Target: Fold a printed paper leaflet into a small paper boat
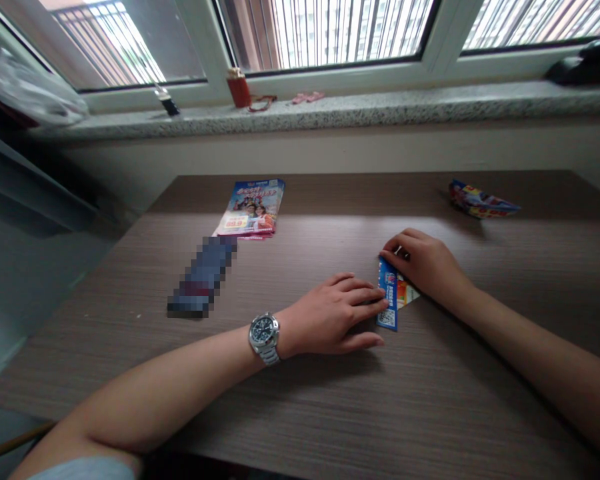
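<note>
A folded leaflet (388,303), blue with a small square code and a colourful pointed part on its right, lies on the wooden table (300,407). My left hand (337,313), with a steel watch at the wrist, rests flat with its fingers spread, fingertips touching the leaflet's left edge. At the leaflet's top end, my right hand (423,260) pinches the corner between thumb and fingers.
A stack of colourful leaflets (254,208) lies at the back left, with a pixelated dark object (203,277) in front of it. A folded paper piece (481,202) stands at the back right. A red lighter-like item (239,90) is on the stone windowsill (380,107).
</note>
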`<state>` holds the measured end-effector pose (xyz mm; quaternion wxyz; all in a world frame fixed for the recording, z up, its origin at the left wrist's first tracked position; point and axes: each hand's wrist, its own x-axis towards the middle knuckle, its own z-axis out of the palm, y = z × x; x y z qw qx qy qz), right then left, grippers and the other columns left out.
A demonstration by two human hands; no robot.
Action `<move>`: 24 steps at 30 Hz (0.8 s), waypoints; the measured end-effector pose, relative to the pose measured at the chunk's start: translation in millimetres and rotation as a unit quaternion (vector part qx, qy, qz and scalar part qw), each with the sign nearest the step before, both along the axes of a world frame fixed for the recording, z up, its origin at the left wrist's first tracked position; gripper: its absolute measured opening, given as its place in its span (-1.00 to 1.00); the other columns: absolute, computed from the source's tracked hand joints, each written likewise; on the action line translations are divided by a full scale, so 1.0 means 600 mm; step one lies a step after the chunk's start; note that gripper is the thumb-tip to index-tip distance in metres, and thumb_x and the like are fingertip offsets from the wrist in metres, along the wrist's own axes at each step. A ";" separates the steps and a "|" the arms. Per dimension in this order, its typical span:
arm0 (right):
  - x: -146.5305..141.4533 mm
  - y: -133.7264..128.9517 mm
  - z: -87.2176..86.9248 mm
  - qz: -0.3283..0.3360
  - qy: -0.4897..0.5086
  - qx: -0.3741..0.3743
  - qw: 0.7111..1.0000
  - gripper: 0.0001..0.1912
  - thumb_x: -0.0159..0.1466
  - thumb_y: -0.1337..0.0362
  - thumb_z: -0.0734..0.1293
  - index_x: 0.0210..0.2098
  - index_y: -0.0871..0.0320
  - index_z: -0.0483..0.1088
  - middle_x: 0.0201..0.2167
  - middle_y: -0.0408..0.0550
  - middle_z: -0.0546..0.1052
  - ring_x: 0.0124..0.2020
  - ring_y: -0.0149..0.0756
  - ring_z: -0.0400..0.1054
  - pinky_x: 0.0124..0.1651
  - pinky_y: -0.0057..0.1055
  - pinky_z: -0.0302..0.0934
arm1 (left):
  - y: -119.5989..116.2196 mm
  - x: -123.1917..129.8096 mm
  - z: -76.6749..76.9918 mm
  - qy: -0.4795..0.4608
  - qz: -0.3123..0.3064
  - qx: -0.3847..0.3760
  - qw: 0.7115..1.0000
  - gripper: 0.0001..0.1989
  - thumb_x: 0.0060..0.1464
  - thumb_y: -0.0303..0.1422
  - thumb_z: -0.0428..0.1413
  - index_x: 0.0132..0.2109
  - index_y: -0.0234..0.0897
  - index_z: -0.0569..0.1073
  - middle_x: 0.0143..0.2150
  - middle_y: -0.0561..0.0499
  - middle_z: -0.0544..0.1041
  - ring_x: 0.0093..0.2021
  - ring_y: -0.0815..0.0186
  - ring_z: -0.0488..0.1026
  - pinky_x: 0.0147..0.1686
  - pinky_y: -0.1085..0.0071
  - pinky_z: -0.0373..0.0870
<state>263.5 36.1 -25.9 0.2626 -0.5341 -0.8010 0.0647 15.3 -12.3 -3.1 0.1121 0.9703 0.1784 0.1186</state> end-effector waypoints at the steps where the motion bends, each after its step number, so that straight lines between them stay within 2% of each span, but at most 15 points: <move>1: 0.000 0.000 0.002 0.000 -0.002 -0.001 1.000 -0.86 0.30 0.25 0.37 -0.39 0.13 0.47 -0.36 -0.05 0.49 -0.39 -0.25 0.42 -0.30 -0.33 0.27 | 0.000 0.000 0.000 0.001 0.001 0.001 1.000 -0.45 0.36 -0.05 -0.07 0.31 -0.30 0.32 0.31 -0.13 0.38 0.30 0.08 0.29 0.35 0.08 0.09; 9: -0.002 0.000 0.011 0.030 0.002 -0.033 0.999 -0.90 0.27 0.29 0.39 -0.39 0.12 0.47 -0.39 -0.08 0.47 -0.43 -0.29 0.41 -0.32 -0.35 0.27 | -0.002 -0.001 -0.003 0.006 0.007 0.007 1.000 -0.46 0.36 -0.05 -0.06 0.30 -0.26 0.32 0.32 -0.13 0.37 0.31 0.08 0.27 0.37 0.07 0.05; 16: 0.002 -0.009 0.007 0.060 0.012 -0.060 0.996 -0.91 0.26 0.28 0.39 -0.38 0.13 0.45 -0.37 -0.06 0.44 -0.44 -0.30 0.38 -0.35 -0.35 0.29 | 0.000 -0.001 -0.005 0.004 0.003 0.011 1.000 -0.47 0.35 -0.05 -0.05 0.30 -0.24 0.33 0.29 -0.13 0.40 0.30 0.09 0.29 0.36 0.06 0.07; 24: 0.005 -0.028 0.006 0.078 0.033 -0.085 0.993 -0.91 0.25 0.25 0.41 -0.31 0.13 0.45 -0.27 -0.03 0.43 -0.38 -0.28 0.40 -0.27 -0.30 0.35 | 0.004 -0.001 -0.004 -0.010 -0.017 0.000 1.000 -0.53 0.36 -0.09 -0.03 0.28 -0.20 0.34 0.28 -0.08 0.42 0.29 0.11 0.30 0.38 0.03 0.03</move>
